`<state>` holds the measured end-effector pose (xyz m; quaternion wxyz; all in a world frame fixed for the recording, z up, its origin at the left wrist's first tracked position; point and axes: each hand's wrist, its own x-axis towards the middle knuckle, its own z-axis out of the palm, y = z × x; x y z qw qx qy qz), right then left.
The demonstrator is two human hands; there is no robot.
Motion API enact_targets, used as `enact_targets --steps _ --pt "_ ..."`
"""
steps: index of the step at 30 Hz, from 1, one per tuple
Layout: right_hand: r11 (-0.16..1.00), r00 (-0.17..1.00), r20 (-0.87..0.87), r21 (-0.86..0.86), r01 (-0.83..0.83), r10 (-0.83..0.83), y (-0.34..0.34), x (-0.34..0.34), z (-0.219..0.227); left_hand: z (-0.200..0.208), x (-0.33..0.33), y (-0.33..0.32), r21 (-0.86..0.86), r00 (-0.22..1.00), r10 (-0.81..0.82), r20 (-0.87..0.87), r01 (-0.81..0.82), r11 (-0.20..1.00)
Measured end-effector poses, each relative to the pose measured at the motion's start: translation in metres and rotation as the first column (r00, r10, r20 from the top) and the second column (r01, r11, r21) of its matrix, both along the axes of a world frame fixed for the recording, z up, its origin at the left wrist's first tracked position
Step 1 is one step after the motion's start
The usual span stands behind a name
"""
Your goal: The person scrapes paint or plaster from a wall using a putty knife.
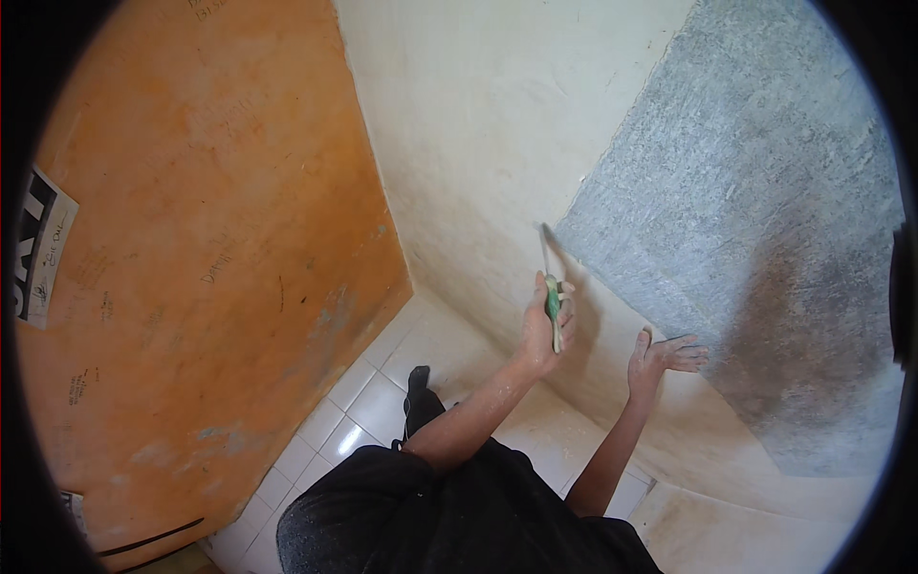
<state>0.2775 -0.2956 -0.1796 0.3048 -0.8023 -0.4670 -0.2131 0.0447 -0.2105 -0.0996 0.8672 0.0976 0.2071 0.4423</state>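
Note:
My left hand (549, 320) is closed around the green handle of a scraper (554, 298). Its thin blade points up and meets the wall near the lower left corner of a rough grey patch (746, 163); it shows almost edge-on. My right hand (667, 355) has its fingers spread, against the wall at the lower edge of that patch. Smooth cream plaster (497, 124) borders the grey area to the left and below. Pale dust marks both hands.
An orange wall (229, 239) with scribbles and scuffs meets the cream wall at a corner on the left. A black-and-white paper (46, 251) is stuck to it. White tiles (375, 407) cover the floor below me. A dark shadow falls on the grey patch.

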Motion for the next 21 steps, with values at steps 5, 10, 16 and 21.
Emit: enact_targets --steps 5,10,16,21 --pt "1.0 1.0 0.0 -0.01 0.011 -0.011 -0.002 0.0 0.0 0.002 -0.003 0.004 0.012 0.98 0.058 -0.189 -0.056 0.998" --pt "1.0 1.0 0.007 -0.024 0.009 -0.008 0.001 0.0 0.003 -0.013 -0.008 0.015 0.205 0.941 0.189 -0.282 -0.133 0.97" --pt "1.0 1.0 0.004 -0.022 -0.011 0.011 0.001 0.005 -0.001 -0.009 0.008 0.006 0.115 0.949 0.212 -0.232 -0.189 0.975" --pt "0.998 0.997 -0.063 -0.047 0.049 -0.052 0.0 -0.001 0.008 -0.008 0.002 0.01 0.147 0.942 0.223 -0.252 -0.19 0.971"
